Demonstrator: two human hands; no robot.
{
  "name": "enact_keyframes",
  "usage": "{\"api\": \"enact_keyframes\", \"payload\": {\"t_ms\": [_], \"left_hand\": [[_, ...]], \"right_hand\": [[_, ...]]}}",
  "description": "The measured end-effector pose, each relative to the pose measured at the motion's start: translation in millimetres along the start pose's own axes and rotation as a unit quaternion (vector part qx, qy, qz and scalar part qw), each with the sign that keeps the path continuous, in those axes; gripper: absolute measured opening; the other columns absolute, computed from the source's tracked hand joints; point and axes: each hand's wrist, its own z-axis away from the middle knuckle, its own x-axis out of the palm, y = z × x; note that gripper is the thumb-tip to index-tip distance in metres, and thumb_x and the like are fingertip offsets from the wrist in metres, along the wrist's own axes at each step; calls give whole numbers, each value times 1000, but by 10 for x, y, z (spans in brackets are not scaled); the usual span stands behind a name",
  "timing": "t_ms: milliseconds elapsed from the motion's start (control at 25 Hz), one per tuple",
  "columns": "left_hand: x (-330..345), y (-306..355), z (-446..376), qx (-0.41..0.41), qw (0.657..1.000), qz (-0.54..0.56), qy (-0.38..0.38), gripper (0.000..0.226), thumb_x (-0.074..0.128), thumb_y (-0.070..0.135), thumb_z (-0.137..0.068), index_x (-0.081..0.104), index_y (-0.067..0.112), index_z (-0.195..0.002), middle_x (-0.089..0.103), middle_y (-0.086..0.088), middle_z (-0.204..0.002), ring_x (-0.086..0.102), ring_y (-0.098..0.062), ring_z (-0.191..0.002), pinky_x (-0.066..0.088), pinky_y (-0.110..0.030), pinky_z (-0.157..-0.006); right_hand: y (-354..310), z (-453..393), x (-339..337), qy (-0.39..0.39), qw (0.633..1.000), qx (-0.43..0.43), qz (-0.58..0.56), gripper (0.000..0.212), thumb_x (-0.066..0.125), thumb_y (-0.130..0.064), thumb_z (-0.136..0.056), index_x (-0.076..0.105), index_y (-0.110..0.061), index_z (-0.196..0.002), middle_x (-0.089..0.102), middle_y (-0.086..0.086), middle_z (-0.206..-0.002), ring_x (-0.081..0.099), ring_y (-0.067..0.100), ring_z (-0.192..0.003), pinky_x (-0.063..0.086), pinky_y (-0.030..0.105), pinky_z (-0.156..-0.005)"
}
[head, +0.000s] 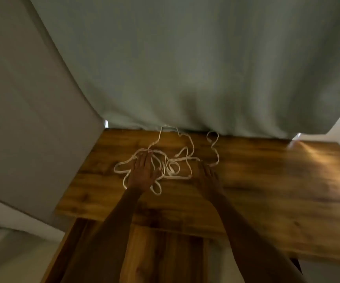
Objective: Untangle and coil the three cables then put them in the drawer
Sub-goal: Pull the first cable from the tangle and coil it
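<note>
The left hand (143,172) lies flat, palm down, fingers stretched forward and slightly spread, pressed on top of the tangle of white cables (171,164) without closing around any strand. The right hand (209,176) also rests palm down with fingers extended, on the bare wood just beside the right edge of the tangle; it is dim and blurred, and whether its fingertips touch a strand cannot be told. Both bare forearms reach in from the bottom of the view. The cables lie in loose, overlapping loops on the wooden tabletop (267,180), massed under and around the left hand, with single strands running toward the far edge, where one forms a small loop near the curtain (185,68). How many separate cables make up the heap cannot be told. The grey-green curtain hangs behind the far edge of the table. A grey panel (22,109) stands at the left. No writing, label or brand can be read anywhere.
</note>
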Motion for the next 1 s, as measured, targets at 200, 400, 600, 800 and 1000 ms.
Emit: {"api": "enact_keyframes", "payload": {"t_ms": [200, 400, 600, 800, 1000], "left_hand": [[571, -246, 445, -28, 996, 1, -88, 81, 36, 58, -90, 30, 11, -155, 32, -12, -160, 29, -33, -147, 26, -57, -116], [921, -252, 571, -54, 987, -11, -148, 86, 61, 54, -91, 25, 11, -156, 22, -11, -164, 19, -35, -151, 12, -50, -122], [1191, -273, 487, -51, 992, 16, -117, 88, 44, 67, -90, 15, 20, -159, 19, -6, -165, 16, -32, -151, 14, -54, -122], [1559, -363, 469, -42, 997, -14, -60, 70, 32, 60, -101, 17, 24, -160, 9, -2, -168, 11, -30, -153, 12, -50, -124], [1686, -463, 467, -4, 1000, -28, 10, 57, 31, 51, -104, 30, 27, -156, 13, -4, -167, 16, -28, -153, 14, -49, -123]], "right_hand": [[113, 403, 545, -133, 990, 44, -10, 78, 44, -60, -99, 20, -19, -160, 26, 9, -165, 28, 31, -150, 29, 47, -115], [29, 363, 832, -214, 977, 27, -3, 80, 43, -61, -98, 17, -20, -161, 18, 8, -168, 20, 30, -153, 19, 49, -119], [2, 79, 1023, -194, 981, 23, 5, 84, 46, -61, -96, 10, -24, -162, 6, 7, -170, 8, 29, -156, 9, 58, -122], [-112, -155, 1385, -130, 989, -18, 71, 85, 26, -75, -89, 19, -29, -160, 16, 10, -168, 15, 39, -153, 5, 73, -114], [-41, -180, 1644, -57, 992, -35, 105, 79, 20, -77, -93, 12, -37, -160, 15, 7, -168, 13, 39, -153, 3, 70, -117]]}}
